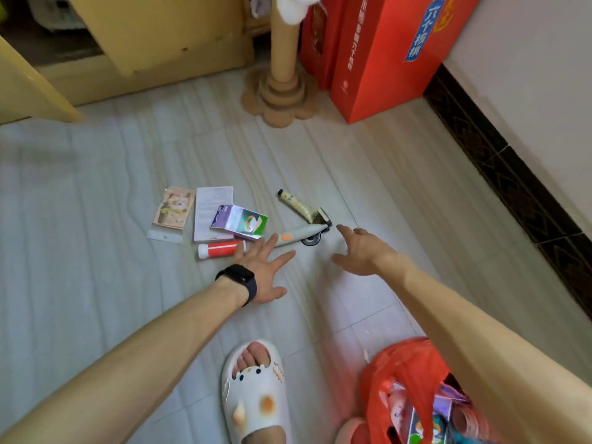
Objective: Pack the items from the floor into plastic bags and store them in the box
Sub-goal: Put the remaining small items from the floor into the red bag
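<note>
Several items lie on the tiled floor: a sachet in a clear sleeve (173, 208), a white leaflet (211, 206), a purple and green box (240, 222), a red and white tube (219, 249), a cream tube (296, 203) and a grey trimmer (302, 235). My left hand (266, 267), with a black watch at the wrist, is spread open over the floor, fingertips at the trimmer's handle and the red tube. Empty and open, my right hand (362, 248) hovers just right of the trimmer's head. A red plastic bag (407, 373) with items inside sits at the bottom right.
Two red cartons (384, 59) stand against the wall at the back right, beside a cardboard post on a flower-shaped base (278, 97). Yellow wooden furniture (153, 43) fills the back left. My foot in a white slipper (256, 389) is at the bottom centre.
</note>
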Demonstrator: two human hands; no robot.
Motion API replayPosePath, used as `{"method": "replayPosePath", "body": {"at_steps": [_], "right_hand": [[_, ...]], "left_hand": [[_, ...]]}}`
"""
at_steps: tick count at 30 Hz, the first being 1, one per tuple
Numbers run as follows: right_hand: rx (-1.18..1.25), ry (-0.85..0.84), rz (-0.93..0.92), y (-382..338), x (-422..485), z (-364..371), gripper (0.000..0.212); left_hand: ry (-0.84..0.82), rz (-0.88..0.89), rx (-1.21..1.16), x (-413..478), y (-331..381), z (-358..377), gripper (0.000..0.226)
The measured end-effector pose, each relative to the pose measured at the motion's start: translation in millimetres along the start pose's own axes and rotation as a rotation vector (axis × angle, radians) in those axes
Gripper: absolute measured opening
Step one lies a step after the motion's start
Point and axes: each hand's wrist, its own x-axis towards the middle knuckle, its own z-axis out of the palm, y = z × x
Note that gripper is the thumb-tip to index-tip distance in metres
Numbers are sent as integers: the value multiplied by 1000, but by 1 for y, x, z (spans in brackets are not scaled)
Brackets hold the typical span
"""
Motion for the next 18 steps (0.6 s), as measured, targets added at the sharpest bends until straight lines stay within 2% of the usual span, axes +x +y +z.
{"method": "replayPosePath", "body": {"at_steps": [4,8,10,13,16,18], "right_hand": [[82,182,-112,-15,51,-13,67],[-32,117,-148,-15,78,3,61],[-115,151,-166,-8,77,21,53],[-43,287,-145,7,66,44,44],[-12,248,-119,20,46,58,42],[130,265,-89,25,24,59,36]], "left_hand": [[125,47,-40,45,6,-3,84],[241,17,-138,62,13,4,74],[280,35,-149,52,16,15,61],[241,60,-186,25,18,35,49],[86,77,-252,-6,14,50,47],[-20,46,-285,-27,9,49,44]]}}
